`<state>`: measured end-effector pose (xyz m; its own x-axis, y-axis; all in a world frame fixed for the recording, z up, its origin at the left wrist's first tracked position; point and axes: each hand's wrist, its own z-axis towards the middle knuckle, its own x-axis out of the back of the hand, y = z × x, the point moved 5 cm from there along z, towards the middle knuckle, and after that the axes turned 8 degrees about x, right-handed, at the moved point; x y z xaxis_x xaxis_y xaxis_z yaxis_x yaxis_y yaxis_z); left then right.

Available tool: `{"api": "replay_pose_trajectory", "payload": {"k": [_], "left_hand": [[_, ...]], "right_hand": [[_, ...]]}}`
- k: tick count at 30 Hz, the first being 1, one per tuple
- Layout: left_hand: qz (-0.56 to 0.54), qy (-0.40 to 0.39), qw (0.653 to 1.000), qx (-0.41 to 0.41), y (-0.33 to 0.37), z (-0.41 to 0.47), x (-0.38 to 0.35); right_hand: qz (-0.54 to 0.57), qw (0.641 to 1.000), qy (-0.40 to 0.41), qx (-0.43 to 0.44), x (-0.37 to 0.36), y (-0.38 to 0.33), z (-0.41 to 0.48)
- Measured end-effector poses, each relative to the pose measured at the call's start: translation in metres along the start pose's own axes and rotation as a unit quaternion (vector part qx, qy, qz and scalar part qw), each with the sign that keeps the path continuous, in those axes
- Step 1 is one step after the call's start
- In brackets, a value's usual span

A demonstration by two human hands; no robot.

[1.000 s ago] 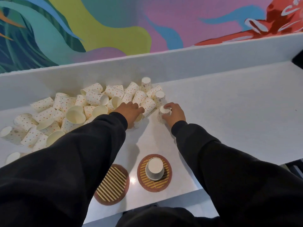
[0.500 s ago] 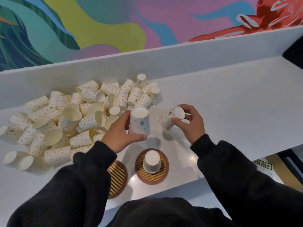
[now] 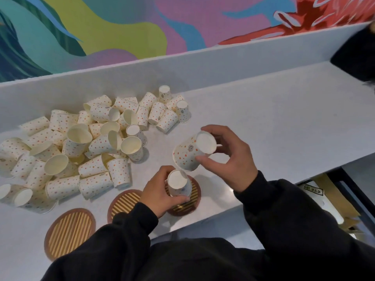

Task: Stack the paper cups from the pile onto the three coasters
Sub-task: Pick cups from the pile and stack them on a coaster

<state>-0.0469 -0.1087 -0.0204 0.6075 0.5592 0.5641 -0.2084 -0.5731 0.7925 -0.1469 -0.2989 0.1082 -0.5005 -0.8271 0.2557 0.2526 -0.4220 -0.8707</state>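
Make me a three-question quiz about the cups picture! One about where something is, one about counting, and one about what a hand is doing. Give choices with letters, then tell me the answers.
1. Where is the pile of cups?
A. Right of the coasters
B. Behind and to the left of the coasters
C. On the floor

2. How many coasters are on the counter?
A. Two
B. Three
C. Five

3. What is the right hand doing?
A. Holding a tilted cup in the air
B. Lying flat on the counter
C. Touching the wall

Answers:
1. B: the cups lie heaped at the left, farther back.
2. B: the left coaster, middle coaster and right coaster sit in a row.
3. A: its fingers grip the cup, bottom up, while the left hand holds an upside-down cup on the right coaster.
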Motion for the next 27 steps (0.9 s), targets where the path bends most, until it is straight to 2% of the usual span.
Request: {"api": "replay_pose_trajectory", "payload": {"k": [4,12,15,20,27], "left_hand": [[0.018,-0.014,1.0,0.016,-0.013,0.002,-0.017],[0.044,-0.032,0.998,0.023,-0.025,0.006,-0.025],[0.032,-0.035,0.999,0.001,-0.02,0.002,-0.02],[0.025,0.017,0.997,-0.065,-0.01,-0.008,-0.001],[0.069,0.014,0.995,-0.074,-0.017,-0.005,-0.01]], "right_hand": [[-0.056,0.997,-0.044,0.012,-0.018,0.014,-0.018],[-0.099,0.99,-0.098,-0.006,-0.033,0.04,-0.036],[-0.109,0.989,-0.098,0.011,-0.034,0.038,-0.034],[-0.13,0.981,-0.147,0.014,-0.051,0.044,-0.037],[-0.161,0.964,-0.209,-0.023,-0.071,0.078,-0.051]]}}
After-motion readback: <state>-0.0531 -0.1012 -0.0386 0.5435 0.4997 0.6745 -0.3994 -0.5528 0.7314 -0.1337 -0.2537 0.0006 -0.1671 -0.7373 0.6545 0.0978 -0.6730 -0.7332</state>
